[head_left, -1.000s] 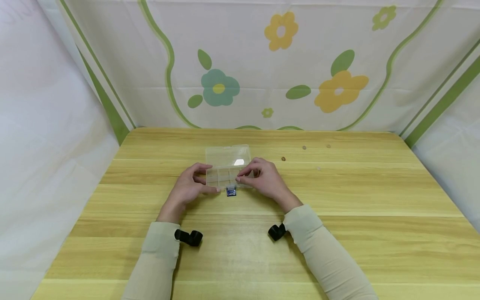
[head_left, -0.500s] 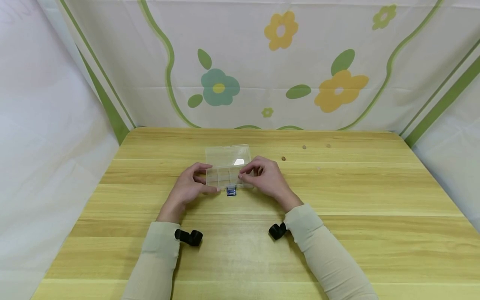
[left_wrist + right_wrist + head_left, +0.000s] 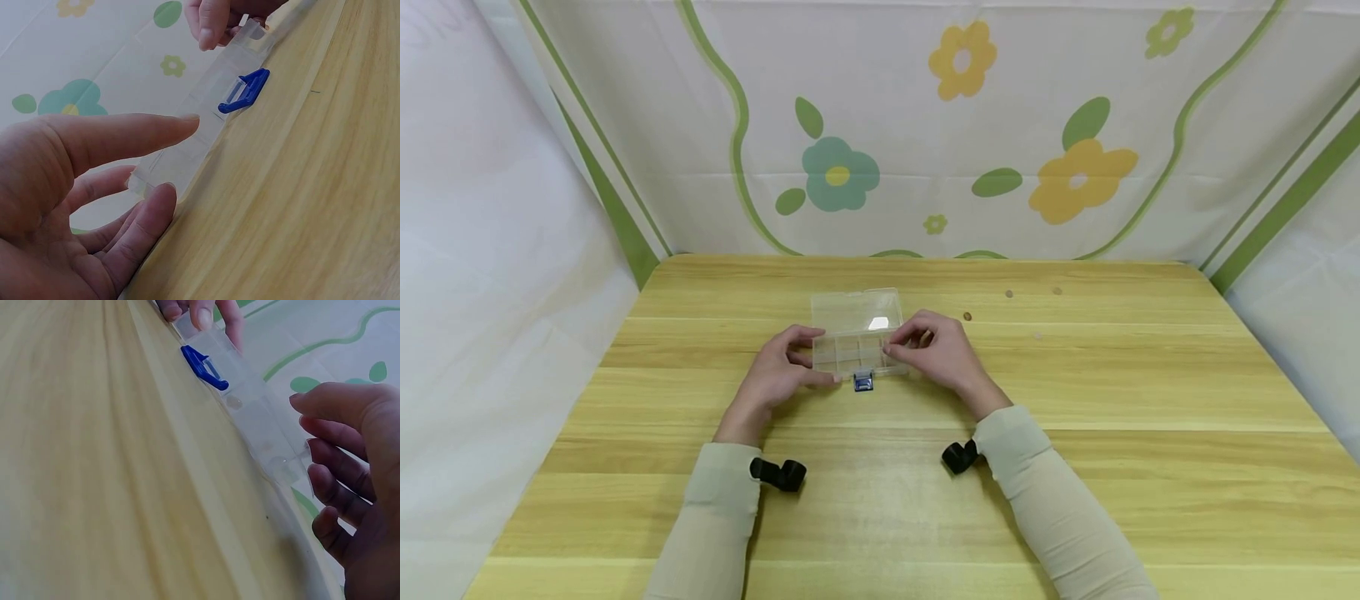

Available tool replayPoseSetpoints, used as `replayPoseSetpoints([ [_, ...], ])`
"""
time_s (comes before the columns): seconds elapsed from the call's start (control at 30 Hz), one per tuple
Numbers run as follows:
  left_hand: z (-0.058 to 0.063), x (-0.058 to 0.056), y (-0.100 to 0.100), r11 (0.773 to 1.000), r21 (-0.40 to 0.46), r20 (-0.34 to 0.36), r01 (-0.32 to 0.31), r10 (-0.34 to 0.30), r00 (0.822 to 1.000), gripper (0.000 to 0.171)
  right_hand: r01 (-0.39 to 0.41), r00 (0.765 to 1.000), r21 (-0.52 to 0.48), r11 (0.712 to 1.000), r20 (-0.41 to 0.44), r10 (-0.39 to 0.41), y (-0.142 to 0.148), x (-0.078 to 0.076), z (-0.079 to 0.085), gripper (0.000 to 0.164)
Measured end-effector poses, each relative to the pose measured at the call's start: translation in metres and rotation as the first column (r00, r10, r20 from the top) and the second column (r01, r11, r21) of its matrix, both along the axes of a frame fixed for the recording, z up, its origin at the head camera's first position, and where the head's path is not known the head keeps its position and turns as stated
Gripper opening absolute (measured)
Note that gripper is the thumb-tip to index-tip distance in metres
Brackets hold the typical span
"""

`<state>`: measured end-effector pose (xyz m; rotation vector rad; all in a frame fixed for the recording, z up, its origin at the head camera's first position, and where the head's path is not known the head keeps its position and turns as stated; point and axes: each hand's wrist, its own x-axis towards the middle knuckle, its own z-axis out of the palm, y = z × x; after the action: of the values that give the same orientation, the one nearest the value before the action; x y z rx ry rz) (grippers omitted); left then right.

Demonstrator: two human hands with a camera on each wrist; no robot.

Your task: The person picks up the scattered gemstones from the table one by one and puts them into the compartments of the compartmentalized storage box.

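Observation:
A clear plastic compartment box (image 3: pixel 847 354) lies on the table with its transparent lid (image 3: pixel 853 312) swung back and a blue latch (image 3: pixel 863 382) at its front edge. My left hand (image 3: pixel 777 367) grips the box's left end, thumb along the front and fingers at the side. Over the right-hand compartments hovers my right hand (image 3: pixel 934 346), thumb and forefinger close together. No object shows between these fingertips in the right wrist view. Small round pieces (image 3: pixel 234 401) sit in the box there; their kind is too blurred to tell.
A small dark brown piece (image 3: pixel 967 317) lies on the wooden table (image 3: pixel 1075 483) right of the box. Farther back are two small pale pieces, one greyish (image 3: pixel 1009 294) and one faint (image 3: pixel 1057 291). A clear piece (image 3: pixel 1038 337) lies nearer. A flowered cloth (image 3: pixel 910 125) hangs behind.
My right hand has shifted slightly to the right and back, away from the middle compartments. The left hand and the box have stayed in place.

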<state>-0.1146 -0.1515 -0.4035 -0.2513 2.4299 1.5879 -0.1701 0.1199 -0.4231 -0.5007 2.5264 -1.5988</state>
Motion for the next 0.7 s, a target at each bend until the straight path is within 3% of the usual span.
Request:
replayPoseSetpoints([
  [0.7, -0.001, 0.0, -0.001, 1.0, 0.01, -0.002, -0.003, 0.003, 1.0, 0.08, 0.097, 0.995, -0.023, 0.995, -0.029, -0.098, 0.015, -0.008, -0.001, 0.013],
])
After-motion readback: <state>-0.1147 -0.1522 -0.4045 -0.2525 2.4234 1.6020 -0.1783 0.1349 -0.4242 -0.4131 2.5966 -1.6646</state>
